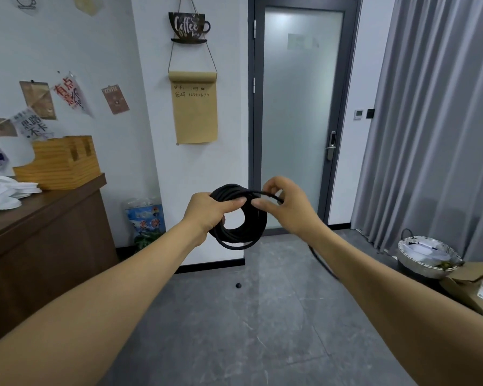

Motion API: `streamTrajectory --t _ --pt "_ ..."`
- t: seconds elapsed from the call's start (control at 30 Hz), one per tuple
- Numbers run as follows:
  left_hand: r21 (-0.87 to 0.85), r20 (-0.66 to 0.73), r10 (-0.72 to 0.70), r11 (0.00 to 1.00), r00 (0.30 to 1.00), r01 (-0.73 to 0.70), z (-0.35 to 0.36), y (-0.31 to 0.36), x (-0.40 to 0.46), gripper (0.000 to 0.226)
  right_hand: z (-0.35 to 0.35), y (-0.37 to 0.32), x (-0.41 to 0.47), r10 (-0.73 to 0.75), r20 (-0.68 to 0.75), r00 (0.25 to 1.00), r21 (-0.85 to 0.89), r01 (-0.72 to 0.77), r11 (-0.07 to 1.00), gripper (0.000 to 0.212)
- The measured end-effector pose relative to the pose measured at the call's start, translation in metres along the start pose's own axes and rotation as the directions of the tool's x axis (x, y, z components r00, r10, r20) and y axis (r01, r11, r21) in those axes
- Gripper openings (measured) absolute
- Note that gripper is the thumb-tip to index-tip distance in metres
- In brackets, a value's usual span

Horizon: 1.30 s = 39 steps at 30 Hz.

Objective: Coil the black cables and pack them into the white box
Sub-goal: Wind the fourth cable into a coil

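**Head view: black cable coil held up in both hands**

Head camera, centre of view. Round coil of thin black cable, many loops, held upright in mid-air above grey tiled floor.

Left hand at 9 o'clock of the coil: fingers wrapped through the loops, thumb laid across the top, fist closed tight on the bundle.

Right hand at 2 o'clock of the coil: thumb and forefinger pinched on one strand running across the top; other fingers curled, loosely bent.

Loose black cable length shows below the right wrist, trailing toward the floor at 4 o'clock.

Small black round object on the floor at 6 o'clock of the coil, well apart.

Woven pale basket at far 3 o'clock, beside grey curtain. Dark wooden counter at 9 o'clock.
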<state>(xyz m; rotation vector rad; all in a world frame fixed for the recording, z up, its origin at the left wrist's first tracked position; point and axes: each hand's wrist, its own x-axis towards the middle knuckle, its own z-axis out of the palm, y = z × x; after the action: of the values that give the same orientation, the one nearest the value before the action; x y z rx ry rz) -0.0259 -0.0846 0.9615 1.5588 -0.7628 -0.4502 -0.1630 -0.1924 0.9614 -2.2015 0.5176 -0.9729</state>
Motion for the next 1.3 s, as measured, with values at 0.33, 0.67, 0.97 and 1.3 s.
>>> streamTrajectory --t 0.33,0.67,0.97,1.3 --pt "0.041 0.3 0.137 0.987 0.944 -0.156 0.003 0.005 -0.015 0.02 -0.022 -0.013 0.021 0.065 -0.072 0.995 0.413 -0.029 0.91 0.008" --pt "-0.071 0.256 0.132 0.99 0.958 -0.118 0.003 0.012 -0.014 0.07 -0.016 -0.003 0.012 0.085 0.202 0.976 0.223 -0.13 0.966 0.02" --pt "-0.045 0.264 0.143 0.99 0.954 -0.136 -0.002 0.014 -0.016 0.06 -0.017 -0.018 0.016 0.226 0.365 0.903 0.234 -0.324 0.917 0.038" --pt "0.125 0.194 0.161 0.974 0.968 -0.187 -0.002 0.014 -0.018 0.027 -0.02 -0.008 0.009 0.054 0.635 0.771 0.444 -0.422 0.791 0.072"
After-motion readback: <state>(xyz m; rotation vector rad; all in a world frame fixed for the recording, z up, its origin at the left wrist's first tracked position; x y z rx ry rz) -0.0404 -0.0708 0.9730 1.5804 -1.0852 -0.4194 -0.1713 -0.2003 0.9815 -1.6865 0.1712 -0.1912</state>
